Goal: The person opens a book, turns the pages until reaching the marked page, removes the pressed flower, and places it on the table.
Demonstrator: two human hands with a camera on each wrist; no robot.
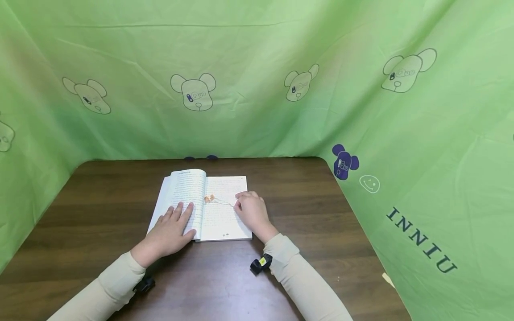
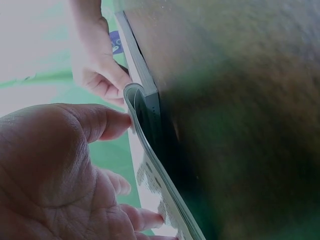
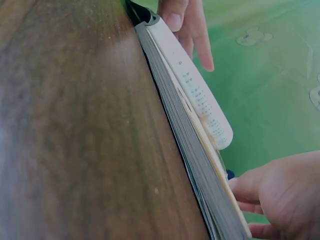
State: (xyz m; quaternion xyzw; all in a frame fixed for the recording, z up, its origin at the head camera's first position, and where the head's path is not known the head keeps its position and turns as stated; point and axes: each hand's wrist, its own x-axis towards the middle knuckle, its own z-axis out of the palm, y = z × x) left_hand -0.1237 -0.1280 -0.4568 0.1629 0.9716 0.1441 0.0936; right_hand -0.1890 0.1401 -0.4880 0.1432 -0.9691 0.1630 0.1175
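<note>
An open book [image 1: 225, 223] lies on the table, its left pages bulging up near the spine. My left hand [image 1: 168, 232] rests on the left page [image 1: 188, 183] with fingers spread; in the left wrist view its thumb [image 2: 107, 122] touches the curved page edge. Across the right page lies a thin-stemmed sprig of small orange flowers [image 1: 209, 199], its blossoms near the spine. My right hand [image 1: 253, 211] pinches the stem's outer end at the page's right side. In the right wrist view the right hand [image 3: 290, 195] is beside the book's edge, the pinch itself hidden.
The brown wooden table [image 1: 305, 200] extends around the book. A green curtain [image 1: 249, 129] with bear heads hangs behind it and along both sides. Black wrist devices are on both arms, one near the right cuff [image 1: 281, 249]. A small pale object [image 1: 388, 280] is at the table's right edge.
</note>
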